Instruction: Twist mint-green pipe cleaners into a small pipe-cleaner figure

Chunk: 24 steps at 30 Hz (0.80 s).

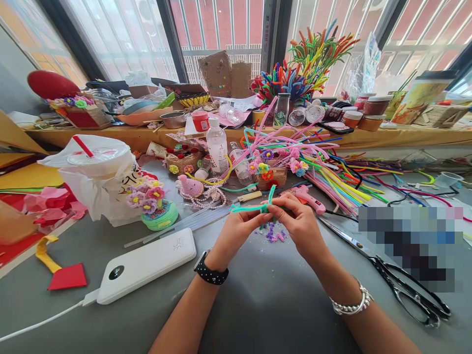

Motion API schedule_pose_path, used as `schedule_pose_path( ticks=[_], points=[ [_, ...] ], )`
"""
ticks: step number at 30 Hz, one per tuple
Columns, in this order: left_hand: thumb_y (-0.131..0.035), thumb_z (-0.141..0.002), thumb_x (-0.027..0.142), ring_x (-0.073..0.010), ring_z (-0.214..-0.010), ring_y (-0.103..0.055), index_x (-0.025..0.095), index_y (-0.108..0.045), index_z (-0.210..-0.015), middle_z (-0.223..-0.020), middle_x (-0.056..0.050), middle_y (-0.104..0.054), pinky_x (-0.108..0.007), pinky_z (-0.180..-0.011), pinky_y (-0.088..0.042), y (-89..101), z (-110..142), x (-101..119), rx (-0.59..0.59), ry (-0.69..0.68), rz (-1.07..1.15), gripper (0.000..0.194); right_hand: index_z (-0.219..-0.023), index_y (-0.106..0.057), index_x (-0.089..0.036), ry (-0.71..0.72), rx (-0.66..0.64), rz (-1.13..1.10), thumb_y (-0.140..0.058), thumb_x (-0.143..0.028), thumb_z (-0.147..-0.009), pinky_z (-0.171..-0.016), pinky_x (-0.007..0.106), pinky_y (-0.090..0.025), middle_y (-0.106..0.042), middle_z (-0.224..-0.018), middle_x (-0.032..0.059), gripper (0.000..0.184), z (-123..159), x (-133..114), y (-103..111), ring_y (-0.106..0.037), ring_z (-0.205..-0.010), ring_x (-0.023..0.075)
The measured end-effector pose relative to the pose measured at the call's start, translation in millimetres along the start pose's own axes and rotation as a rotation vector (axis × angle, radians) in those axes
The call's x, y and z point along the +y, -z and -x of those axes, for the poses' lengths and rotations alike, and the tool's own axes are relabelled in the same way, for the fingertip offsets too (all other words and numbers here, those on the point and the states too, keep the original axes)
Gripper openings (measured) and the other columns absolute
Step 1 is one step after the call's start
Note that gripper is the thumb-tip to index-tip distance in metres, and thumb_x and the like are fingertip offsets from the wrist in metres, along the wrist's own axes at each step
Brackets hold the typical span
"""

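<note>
Both hands meet over the middle of the grey table, pinching a green pipe cleaner (249, 209) between them. My left hand (239, 231) is closed on its left part, whose end sticks out to the left. With thumb and fingertips together, my right hand (298, 222) grips it where another green end stands up. The fingers hide how the pieces cross or join. Small purple and pink fuzzy scraps (273, 233) lie on the table just beneath the hands. A pink hot glue gun (309, 197) lies right behind my right hand.
Large black-handled scissors (387, 275) lie at the right. A white power bank (147, 265) with a cable lies at the left, near a green pot of fuzzy flowers (159, 216) and a bagged drink cup (99, 172). Loose pipe cleaners (332, 172) and bottles (217, 147) crowd the back.
</note>
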<state>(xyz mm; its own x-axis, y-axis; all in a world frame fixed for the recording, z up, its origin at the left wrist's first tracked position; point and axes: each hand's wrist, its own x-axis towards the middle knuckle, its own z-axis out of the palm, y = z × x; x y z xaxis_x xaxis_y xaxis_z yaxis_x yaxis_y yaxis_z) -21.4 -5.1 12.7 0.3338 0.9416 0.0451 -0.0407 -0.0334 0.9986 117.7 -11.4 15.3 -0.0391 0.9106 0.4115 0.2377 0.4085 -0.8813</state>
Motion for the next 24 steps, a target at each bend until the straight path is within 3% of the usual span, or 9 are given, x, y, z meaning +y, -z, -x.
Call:
schedule_pose_path(
  ticks=[5, 9, 18, 24],
  points=[
    [-0.058, -0.072, 0.035, -0.0108, -0.059, -0.045, 0.012, -0.067, -0.067, -0.059, 0.0, -0.058, -0.022, -0.057, -0.034, 4.4, 2, 7, -0.013, 0.007, -0.143, 0.026, -0.079, -0.066, -0.017, -0.003, -0.086, 0.017, -0.05, -0.03, -0.081, -0.064, 0.026, -0.041, -0.051, -0.075, 0.0027, 0.021, -4, 0, 7, -0.051, -0.072, 0.0142],
    [-0.056, -0.073, 0.034, -0.0102, -0.058, -0.044, 0.013, -0.065, -0.058, -0.057, 0.001, -0.056, -0.022, -0.057, -0.033, 3.3, 4, 11, -0.052, 0.005, -0.179, 0.027, -0.073, -0.065, -0.017, 0.009, -0.098, 0.016, -0.056, -0.033, -0.077, -0.066, 0.027, -0.043, -0.055, -0.078, 0.0037, 0.019, -6, 0, 12, -0.053, -0.075, 0.0155],
    [-0.056, -0.074, 0.031, -0.0113, -0.061, -0.047, 0.012, -0.063, -0.058, -0.058, -0.001, -0.058, -0.022, -0.061, -0.035, 0.2, 4, 8, -0.039, 0.009, -0.068, 0.025, -0.073, -0.065, -0.019, 0.218, 0.058, 0.066, -0.058, -0.017, -0.076, -0.069, 0.026, -0.045, -0.065, -0.074, 0.001, 0.008, -1, -5, 9, -0.058, -0.072, 0.0144],
    [-0.056, -0.074, 0.03, -0.011, -0.06, -0.049, 0.012, -0.063, -0.059, -0.058, -0.001, -0.059, -0.022, -0.06, -0.037, -2.3, 3, 3, -0.031, -0.002, -0.039, 0.025, -0.074, -0.065, -0.018, 0.204, 0.131, 0.117, -0.057, -0.018, -0.077, -0.065, 0.024, -0.046, -0.067, -0.072, 0.0003, 0.008, 3, -3, 6, -0.06, -0.068, 0.0135]
  ],
)
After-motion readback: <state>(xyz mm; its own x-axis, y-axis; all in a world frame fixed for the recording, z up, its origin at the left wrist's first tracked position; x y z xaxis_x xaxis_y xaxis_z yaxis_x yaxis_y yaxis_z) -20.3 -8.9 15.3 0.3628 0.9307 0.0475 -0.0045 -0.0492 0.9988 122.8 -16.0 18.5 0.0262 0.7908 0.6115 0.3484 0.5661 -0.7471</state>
